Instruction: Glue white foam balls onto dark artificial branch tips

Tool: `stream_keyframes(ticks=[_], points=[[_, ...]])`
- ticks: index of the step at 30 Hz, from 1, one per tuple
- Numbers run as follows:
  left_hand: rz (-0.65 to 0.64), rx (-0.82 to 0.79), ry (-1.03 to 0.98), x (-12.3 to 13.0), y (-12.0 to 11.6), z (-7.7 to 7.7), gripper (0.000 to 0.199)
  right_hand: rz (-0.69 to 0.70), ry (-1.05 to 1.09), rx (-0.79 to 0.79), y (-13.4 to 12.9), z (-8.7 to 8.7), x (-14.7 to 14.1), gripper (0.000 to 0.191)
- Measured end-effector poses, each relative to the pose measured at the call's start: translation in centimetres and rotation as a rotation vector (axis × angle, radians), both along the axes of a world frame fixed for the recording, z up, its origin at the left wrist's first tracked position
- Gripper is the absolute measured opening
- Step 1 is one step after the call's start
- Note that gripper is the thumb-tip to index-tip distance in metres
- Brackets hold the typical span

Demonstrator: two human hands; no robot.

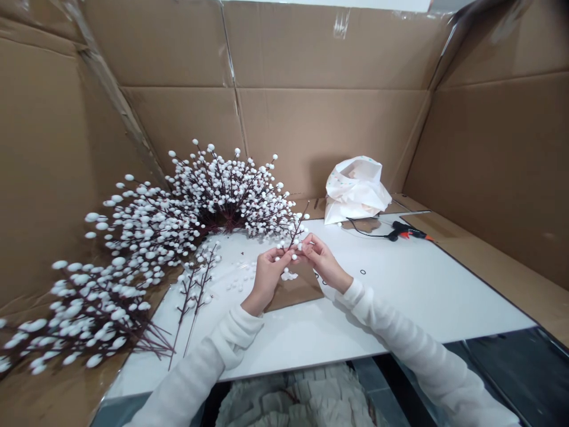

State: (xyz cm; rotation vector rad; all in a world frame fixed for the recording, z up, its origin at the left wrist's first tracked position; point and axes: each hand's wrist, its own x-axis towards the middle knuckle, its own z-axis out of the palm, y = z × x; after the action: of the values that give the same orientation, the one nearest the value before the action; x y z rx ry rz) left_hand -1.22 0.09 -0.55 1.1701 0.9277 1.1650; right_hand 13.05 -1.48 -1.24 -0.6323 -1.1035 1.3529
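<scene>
Both hands meet in the middle of a white board. My left hand (269, 279) and my right hand (322, 261) pinch a thin dark red stem (294, 236) set with white foam berries. Its tip points up and away from me. A small clump of loose white berries (289, 274) lies just below my fingers. Farther left spreads a large ring-shaped mass of berry branches (226, 198), which continues into a bunch (98, 302) at the left. Two loose berry stems (195, 290) lie left of my left hand, and scattered berries (235, 283) lie between them and that hand.
A hot glue gun (409, 231) with a black cord lies at the board's far right. Behind it is a white plastic bag (355, 193). A brown cardboard piece (296, 290) lies under my hands. Cardboard walls (329, 47) surround the board on three sides.
</scene>
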Motion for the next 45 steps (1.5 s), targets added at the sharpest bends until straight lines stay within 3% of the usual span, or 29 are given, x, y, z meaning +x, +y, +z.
stream_keyframes(ticks=[6, 16, 25, 45], points=[[0.002, 0.013, 0.010, 0.1, -0.1, 0.0, 0.041, -0.032, -0.048, 0.021, 0.0, -0.1, 0.1, 0.036], [-0.034, 0.040, 0.076, 0.0, -0.1, 0.0, 0.038, 0.036, -0.125, 0.073, 0.3, 0.6, 1.4, 0.032], [-0.014, 0.025, 0.030, -0.1, -0.2, 0.3, 0.042, -0.013, -0.080, 0.099, 0.1, -0.3, 0.6, 0.029], [-0.004, 0.067, 0.096, 0.0, -0.5, 1.4, 0.039, -0.036, -0.076, 0.106, -0.2, 0.0, 0.2, 0.025]])
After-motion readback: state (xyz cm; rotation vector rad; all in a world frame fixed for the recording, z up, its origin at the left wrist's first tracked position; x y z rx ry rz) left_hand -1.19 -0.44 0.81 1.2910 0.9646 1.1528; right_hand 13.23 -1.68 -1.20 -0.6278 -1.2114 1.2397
